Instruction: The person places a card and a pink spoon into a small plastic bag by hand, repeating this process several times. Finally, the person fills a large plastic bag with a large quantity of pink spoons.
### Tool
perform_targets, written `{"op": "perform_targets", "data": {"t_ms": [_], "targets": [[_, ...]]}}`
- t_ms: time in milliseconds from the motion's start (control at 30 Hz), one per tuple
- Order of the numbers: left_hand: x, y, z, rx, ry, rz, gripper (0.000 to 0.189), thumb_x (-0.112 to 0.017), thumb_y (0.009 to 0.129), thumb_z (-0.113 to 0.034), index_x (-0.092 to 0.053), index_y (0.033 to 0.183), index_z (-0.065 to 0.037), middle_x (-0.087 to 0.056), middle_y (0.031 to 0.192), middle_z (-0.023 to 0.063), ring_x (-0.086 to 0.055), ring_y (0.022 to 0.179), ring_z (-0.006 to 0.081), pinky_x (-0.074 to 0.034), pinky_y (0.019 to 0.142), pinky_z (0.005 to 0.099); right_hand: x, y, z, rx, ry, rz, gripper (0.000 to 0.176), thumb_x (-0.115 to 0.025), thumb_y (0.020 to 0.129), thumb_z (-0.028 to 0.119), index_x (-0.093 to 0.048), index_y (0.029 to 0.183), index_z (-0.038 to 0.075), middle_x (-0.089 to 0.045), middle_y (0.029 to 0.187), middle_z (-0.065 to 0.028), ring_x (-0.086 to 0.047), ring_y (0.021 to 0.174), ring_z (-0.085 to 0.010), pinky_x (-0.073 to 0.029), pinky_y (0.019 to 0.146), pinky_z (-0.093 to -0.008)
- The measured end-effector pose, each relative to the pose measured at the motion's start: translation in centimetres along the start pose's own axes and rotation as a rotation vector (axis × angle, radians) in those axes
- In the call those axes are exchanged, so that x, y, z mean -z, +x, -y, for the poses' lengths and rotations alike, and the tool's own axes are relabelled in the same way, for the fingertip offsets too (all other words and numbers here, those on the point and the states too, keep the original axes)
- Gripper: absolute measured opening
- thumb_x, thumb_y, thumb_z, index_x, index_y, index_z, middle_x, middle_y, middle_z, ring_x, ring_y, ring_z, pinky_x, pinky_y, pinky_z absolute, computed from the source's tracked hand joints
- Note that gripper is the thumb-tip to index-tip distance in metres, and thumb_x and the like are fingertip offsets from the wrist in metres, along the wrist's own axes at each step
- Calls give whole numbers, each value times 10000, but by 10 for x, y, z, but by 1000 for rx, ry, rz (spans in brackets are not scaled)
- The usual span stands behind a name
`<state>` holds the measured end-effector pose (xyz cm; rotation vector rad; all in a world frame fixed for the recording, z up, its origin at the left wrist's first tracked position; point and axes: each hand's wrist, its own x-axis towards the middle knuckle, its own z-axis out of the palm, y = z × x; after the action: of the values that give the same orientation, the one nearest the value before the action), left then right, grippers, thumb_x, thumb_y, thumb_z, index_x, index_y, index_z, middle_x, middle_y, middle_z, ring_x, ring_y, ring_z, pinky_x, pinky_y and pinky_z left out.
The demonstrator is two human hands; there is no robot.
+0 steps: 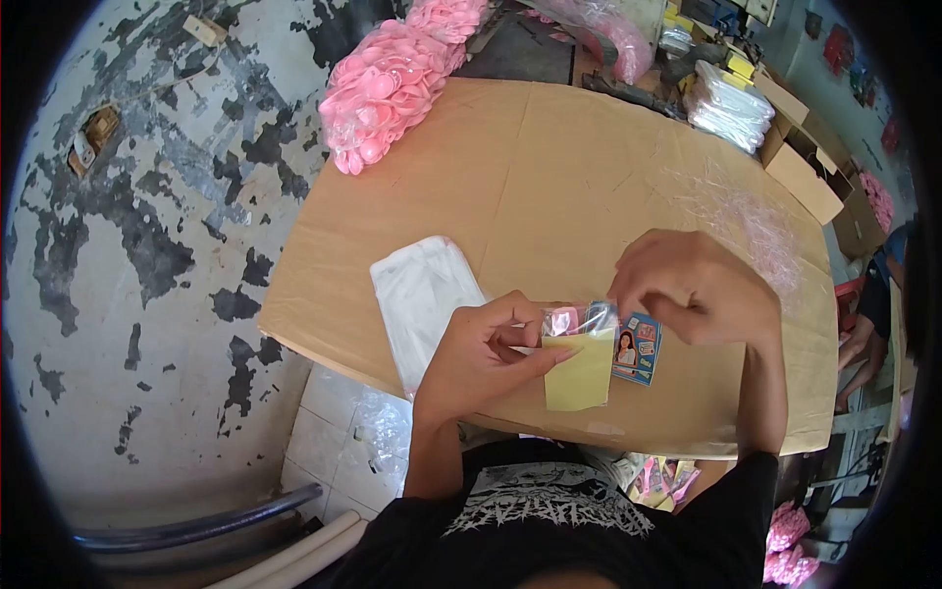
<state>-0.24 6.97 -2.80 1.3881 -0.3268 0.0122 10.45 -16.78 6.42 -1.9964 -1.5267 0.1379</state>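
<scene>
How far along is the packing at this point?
Done: pink piece and yellow card look already inside the clear packet. In hand: left hand grips that packet, right hand at its mouth, printed card beside it. Left: the card looks not yet in; a stack of empty sleeves and bagged pink pieces wait.

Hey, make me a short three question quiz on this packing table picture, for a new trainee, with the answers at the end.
1. True or false: the left hand and the right hand both hold the small clear packet with the yellow card.
2. What shows right beside that packet? A scissors, B a printed picture card, C a cup.
3. Fill in: the big bag at the far left corner of the cardboard sheet is full of ____ pieces.
Key: 1 true; 2 B; 3 pink.
</scene>
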Motion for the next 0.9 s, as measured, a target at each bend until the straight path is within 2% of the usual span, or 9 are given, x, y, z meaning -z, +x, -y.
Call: {"op": "perform_targets", "data": {"t_ms": [200, 300, 400, 433, 533, 567, 667, 800, 900], "targets": [[-24, -4, -11, -8, 26, 18, 305, -734, 818, 42, -586, 1078, -12, -612, 1125, 127, -619, 1037, 144, -584, 773, 280, -23, -3, 47, -587, 151, 67, 407, -801, 779, 141, -667, 1150, 43, -729, 980, -125, -716, 857, -305, -526, 780, -431], [-25, -14, -27, -393, 255, 10, 425, -705, 798, 44, -604, 1204, -30, -564, 1197, 170, -598, 1076, 258, -540, 847, 367, -19, -44, 48, -367, 98, -126, 385, -753, 809, 115, -661, 1181, 89, -733, 943, -109, -721, 801, -312, -546, 652, -354], [-31, -24, -58, -471, -312, 309, 166, -526, 871, -21, -633, 999, -27, -629, 980, 223, -613, 855, 302, -506, 692, 418, 8, -94, 74, -521, -10, 76, 454, -782, 735, 64, -676, 1176, 70, -720, 866, -100, -696, 755, -268, -526, 694, -335], [-52, -25, -55, -578, -589, 284, 241, -487, 935, -135, -691, 1021, -42, -613, 982, 197, -579, 839, 256, -465, 687, 357, 10, -113, 86, -603, -84, 170, 449, -779, 714, 44, -685, 1153, 56, -713, 840, -99, -684, 748, -248, -519, 715, -329], [-79, -31, -41, -722, -1071, 216, 416, -414, 997, -290, -747, 1075, -54, -597, 1042, 186, -540, 860, 211, -416, 735, 288, -10, -191, 115, -1033, -62, -78, 441, -743, 671, -28, -698, 1105, 35, -707, 865, -94, -666, 778, -189, -500, 774, -308], [-77, -27, -34, -776, -1089, 265, 432, -399, 997, -303, -738, 1090, -50, -599, 1047, 190, -541, 843, 211, -418, 725, 288, -20, -217, 121, -1123, -92, -226, 439, -730, 666, -45, -698, 1097, 29, -705, 878, -90, -664, 797, -178, -498, 790, -307], [-70, -19, -20, -849, -1151, 381, 458, -379, 997, -324, -708, 1134, -38, -609, 1049, 203, -545, 785, 213, -429, 691, 295, -27, -282, 118, -1465, 25, -218, 487, -712, 705, -45, -651, 1184, 24, -687, 987, -90, -641, 921, -180, -482, 864, -311], [-50, -16, -25, -801, -914, 213, 402, -430, 1002, -318, -671, 1202, -66, -633, 1015, 236, -586, 756, 236, -474, 659, 318, -36, -304, 126, -1675, -142, -397, 492, -701, 756, -5, -613, 1239, 25, -674, 1054, -96, -620, 1005, -194, -464, 917, -321], [-54, -23, -33, -768, -852, 113, 367, -460, 1000, -292, -629, 1279, -124, -629, 1041, 275, -628, 806, 285, -510, 678, 343, -27, -249, 114, -1351, -191, -386, 380, -659, 854, 94, -617, 1228, 44, -661, 1085, -113, -609, 1045, -227, -448, 928, -352]]}}
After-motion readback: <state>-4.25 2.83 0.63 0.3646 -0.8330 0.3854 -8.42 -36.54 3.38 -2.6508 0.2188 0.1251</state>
